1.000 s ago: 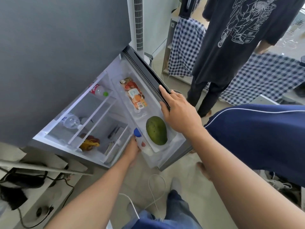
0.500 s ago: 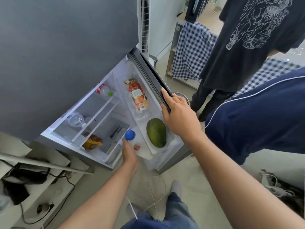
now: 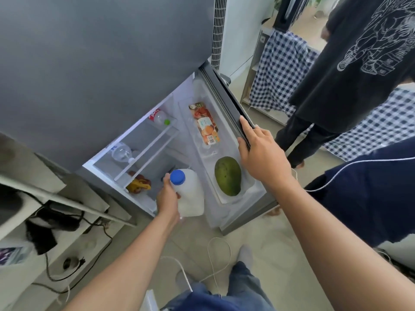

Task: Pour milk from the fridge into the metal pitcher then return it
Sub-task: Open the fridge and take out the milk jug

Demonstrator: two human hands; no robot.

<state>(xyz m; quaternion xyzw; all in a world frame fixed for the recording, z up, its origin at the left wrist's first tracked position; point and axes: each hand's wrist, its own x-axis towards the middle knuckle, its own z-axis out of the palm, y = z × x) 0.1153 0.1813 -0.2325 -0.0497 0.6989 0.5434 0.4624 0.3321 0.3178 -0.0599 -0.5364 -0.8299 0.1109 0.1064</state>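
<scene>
A white plastic milk jug (image 3: 190, 194) with a blue cap is lifted clear of the fridge door's lower shelf, upright, in front of the open fridge (image 3: 143, 153). My left hand (image 3: 167, 198) is shut on its handle side, just below the cap. My right hand (image 3: 260, 151) grips the edge of the open fridge door (image 3: 226, 99) and holds it open. The metal pitcher is not in view.
A green mango (image 3: 228, 176) and a juice carton (image 3: 205, 124) lie in the door shelves. Bottles and a yellow item sit on the inner shelves. Another person (image 3: 350, 70) in a dark shirt stands right of the door. White cables trail over the floor by my feet.
My left hand has closed on the milk jug and raised it out of the door shelf toward me. My right hand has stayed on the door edge.
</scene>
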